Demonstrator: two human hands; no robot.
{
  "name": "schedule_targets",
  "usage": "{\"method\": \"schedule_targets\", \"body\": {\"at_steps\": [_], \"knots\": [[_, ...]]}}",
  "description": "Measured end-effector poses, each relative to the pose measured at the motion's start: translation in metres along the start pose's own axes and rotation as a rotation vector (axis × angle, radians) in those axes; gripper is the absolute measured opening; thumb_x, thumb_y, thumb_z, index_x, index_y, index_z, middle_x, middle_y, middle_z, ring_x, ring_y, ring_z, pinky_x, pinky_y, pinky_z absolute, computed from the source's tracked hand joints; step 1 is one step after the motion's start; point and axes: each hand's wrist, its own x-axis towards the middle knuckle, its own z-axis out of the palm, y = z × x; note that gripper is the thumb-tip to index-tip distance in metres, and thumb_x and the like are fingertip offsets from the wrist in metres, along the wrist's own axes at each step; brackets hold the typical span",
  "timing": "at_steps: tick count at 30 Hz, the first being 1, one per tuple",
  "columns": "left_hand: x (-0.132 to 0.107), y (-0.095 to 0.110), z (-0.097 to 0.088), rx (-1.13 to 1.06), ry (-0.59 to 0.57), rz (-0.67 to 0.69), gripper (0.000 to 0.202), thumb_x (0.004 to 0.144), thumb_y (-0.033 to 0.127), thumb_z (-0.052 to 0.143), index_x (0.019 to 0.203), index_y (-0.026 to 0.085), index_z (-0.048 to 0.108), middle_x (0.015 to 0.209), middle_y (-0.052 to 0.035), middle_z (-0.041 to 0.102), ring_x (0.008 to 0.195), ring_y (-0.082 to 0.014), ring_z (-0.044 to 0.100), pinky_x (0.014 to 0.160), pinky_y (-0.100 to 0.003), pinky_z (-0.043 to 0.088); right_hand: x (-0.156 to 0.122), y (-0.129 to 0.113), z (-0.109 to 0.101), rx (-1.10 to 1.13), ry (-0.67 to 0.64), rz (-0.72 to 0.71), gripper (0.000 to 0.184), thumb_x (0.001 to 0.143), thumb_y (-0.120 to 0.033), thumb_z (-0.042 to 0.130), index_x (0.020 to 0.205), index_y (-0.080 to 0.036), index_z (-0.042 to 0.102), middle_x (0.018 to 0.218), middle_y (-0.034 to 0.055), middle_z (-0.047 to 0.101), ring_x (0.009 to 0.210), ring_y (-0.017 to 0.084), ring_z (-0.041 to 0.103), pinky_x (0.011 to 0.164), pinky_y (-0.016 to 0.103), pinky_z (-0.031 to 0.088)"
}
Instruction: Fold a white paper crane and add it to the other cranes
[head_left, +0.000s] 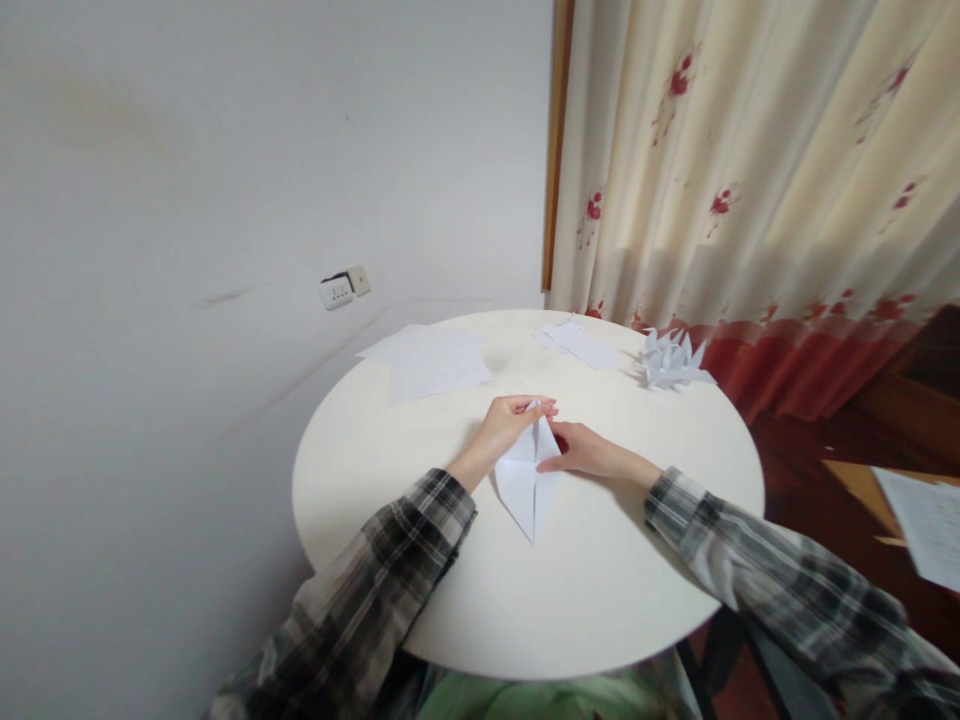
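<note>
1. Head view, the hands: the left hand (510,420) reaches in from the checked left sleeve (420,530). Its fingertips (541,407) are closed in a pinch on the top tip of the folded paper (529,490). The grip looks light and narrow, likely so the layers at the tip stay together.

2. Head view, the other hand: the right hand (583,452) lies low at the paper's right edge. Its fingers are stretched out, with their tips pressing on the sheet rather than wrapped round it. That probably pins the paper so it cannot slide or spring open.

3. Head view, the paper: it is white and kite-shaped, with a centre crease. It sits near the middle of the round table (600,610). Its long point aims toward the person, and its upper end is lifted a little between the hands.

4. Head view, what lies around:
   - A loose stack of flat sheets (431,362) lies at the far left of the table top, well apart from the hands.
   - A smaller pile of paper (577,343) lies at the far edge.
   - A cluster of finished folded figures (670,362) sits at the far right, seemingly set aside out of the working space.

5. Head view, containers: no box, tray or basket shows, and all the paper rests straight on the table top. Another printed sheet (926,525) lies on a wooden surface at the right edge, off the table.
</note>
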Motion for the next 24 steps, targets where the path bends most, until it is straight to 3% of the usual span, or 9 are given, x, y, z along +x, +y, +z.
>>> {"method": "schedule_targets", "body": {"at_steps": [8,17,24], "knots": [[0.0,-0.001,0.001,0.002,0.004,-0.027,0.025,0.071,0.034,0.066,0.08,0.01,0.069,0.087,-0.0106,0.07,0.08,-0.0201,0.064,0.073,-0.029,0.048,0.001,0.002,-0.001,-0.008,-0.015,-0.015,0.037,0.069,-0.038,0.068,0.096,-0.014,0.057,0.084,0.0028,0.061,0.072,0.016,0.053,0.064,0.026,0.04],[0.001,0.0,-0.011,0.115,-0.078,-0.084,0.023,0.06,0.025,0.073,0.077,0.01,0.07,0.075,-0.0064,0.069,0.065,-0.0161,0.061,0.059,-0.023,0.044,0.001,0.007,0.0,-0.012,-0.023,0.005,0.044,0.069,-0.037,0.068,0.104,-0.014,0.057,0.09,0.0045,0.064,0.076,0.019,0.056,0.068,0.028,0.042],[0.003,-0.004,-0.01,0.135,-0.06,-0.089,0.029,0.06,0.034,0.073,0.076,0.011,0.07,0.072,-0.0049,0.067,0.062,-0.015,0.059,0.055,-0.022,0.042,0.0,0.005,-0.001,0.013,-0.021,0.013,0.044,0.068,-0.036,0.068,0.105,-0.013,0.057,0.093,0.0061,0.065,0.08,0.02,0.058,0.071,0.03,0.043]]}}
